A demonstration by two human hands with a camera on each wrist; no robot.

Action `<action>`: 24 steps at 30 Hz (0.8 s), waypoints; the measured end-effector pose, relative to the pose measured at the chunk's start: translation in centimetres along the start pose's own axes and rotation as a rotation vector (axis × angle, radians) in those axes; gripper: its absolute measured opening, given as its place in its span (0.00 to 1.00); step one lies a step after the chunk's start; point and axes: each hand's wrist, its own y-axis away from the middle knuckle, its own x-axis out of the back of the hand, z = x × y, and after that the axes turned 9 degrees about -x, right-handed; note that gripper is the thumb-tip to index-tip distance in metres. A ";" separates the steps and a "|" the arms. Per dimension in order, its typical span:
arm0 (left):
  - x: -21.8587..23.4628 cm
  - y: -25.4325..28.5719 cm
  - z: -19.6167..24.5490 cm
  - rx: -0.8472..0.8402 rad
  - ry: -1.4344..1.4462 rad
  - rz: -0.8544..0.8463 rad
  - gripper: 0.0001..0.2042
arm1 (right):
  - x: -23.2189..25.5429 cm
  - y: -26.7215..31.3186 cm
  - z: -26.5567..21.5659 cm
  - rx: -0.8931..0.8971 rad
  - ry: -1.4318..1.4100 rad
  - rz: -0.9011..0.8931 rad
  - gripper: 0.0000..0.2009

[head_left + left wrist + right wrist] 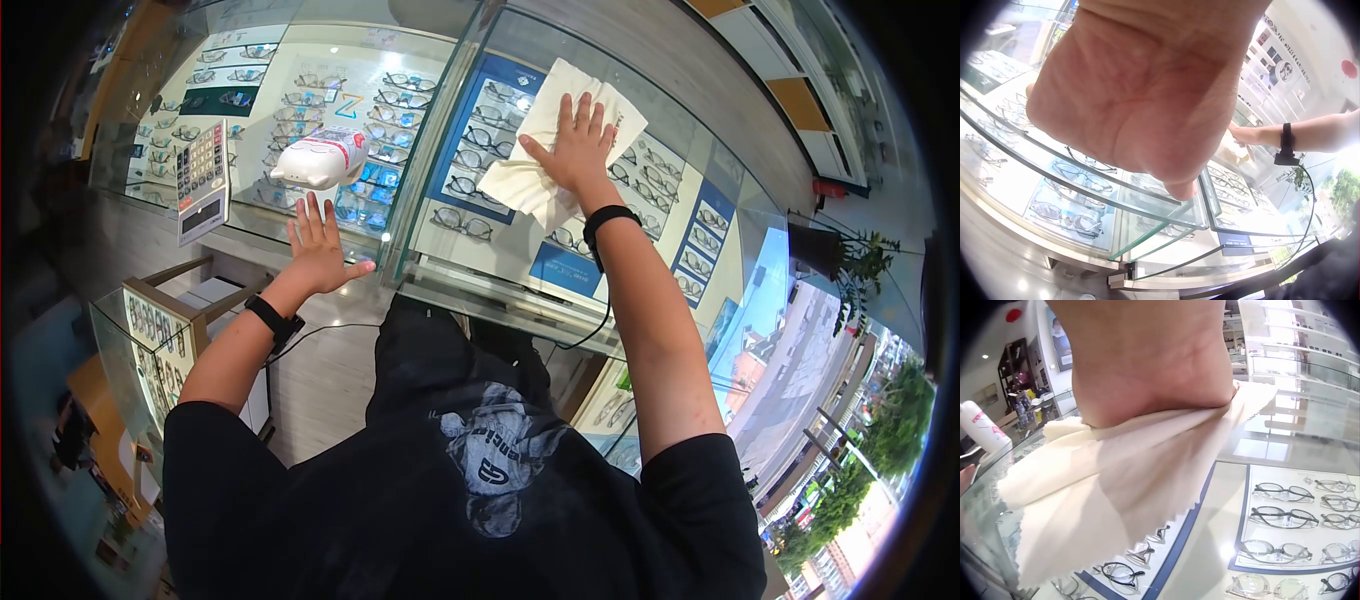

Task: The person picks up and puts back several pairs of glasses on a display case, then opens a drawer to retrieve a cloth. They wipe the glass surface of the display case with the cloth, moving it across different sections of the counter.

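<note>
My right hand (577, 152) lies flat with spread fingers on a cream cloth (560, 85) with zigzag edges, pressing it on the glass top of a display case. The cloth is creased, and in the right wrist view its folds (1110, 481) spread out under the heel of the hand. My left hand (318, 258) is at the front edge of the left glass case, fingers extended and thumb out, holding nothing. Just beyond its fingertips is a white rounded object (318, 160) with ear-like bumps and red markings. A calculator (204, 175) lies to its left.
Rows of eyeglasses (470, 185) are laid out beneath the glass. A seam (425, 150) divides the left and right cases. Thin black cables (325, 328) run from the wrist straps. A smaller display case (150, 340) stands at lower left, and a potted plant (862, 262) at right.
</note>
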 end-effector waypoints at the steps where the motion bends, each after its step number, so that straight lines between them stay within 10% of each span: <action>1: 0.2 0.0 0.1 -0.002 -0.006 0.003 0.70 | -0.1 0.7 -0.1 -0.005 -0.003 0.004 0.57; 24: 0.4 -0.2 0.4 0.019 -0.037 0.001 0.69 | -2.2 15.2 -4.1 0.066 -0.121 0.063 0.56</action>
